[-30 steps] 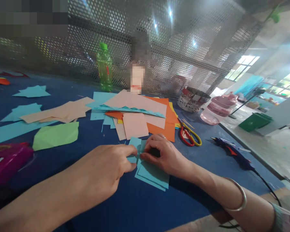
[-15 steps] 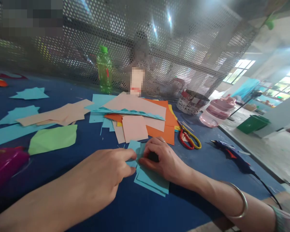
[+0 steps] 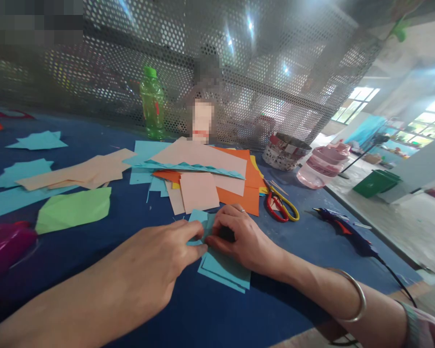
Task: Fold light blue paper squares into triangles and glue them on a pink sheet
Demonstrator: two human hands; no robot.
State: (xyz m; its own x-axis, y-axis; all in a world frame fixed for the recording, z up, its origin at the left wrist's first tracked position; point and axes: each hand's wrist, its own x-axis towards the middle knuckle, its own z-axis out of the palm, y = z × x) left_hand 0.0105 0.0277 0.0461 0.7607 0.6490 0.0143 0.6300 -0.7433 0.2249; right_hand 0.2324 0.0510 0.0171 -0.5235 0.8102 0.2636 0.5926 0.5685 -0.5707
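Observation:
A small light-blue sheet of paper is pinched between my two hands above a short stack of blue paper squares. My left hand closes thumb and forefinger on its left side. From the right, my right hand, with a ring on one finger, grips the sheet with curled fingers, its thumb near the left fingertips. My fingers cover much of the sheet, so its folds are hard to make out. Just beyond lie pink paper squares and an orange sheet.
Scissors and a corded glue gun lie to the right. A green bottle, a round container and a pink water jug stand behind. Leftward are a green paper piece and a magenta object.
My left thumb and fingertips have come slightly nearer my right thumb at the blue sheet. The whole view has shifted a little; the surrounding papers and tools stay put.

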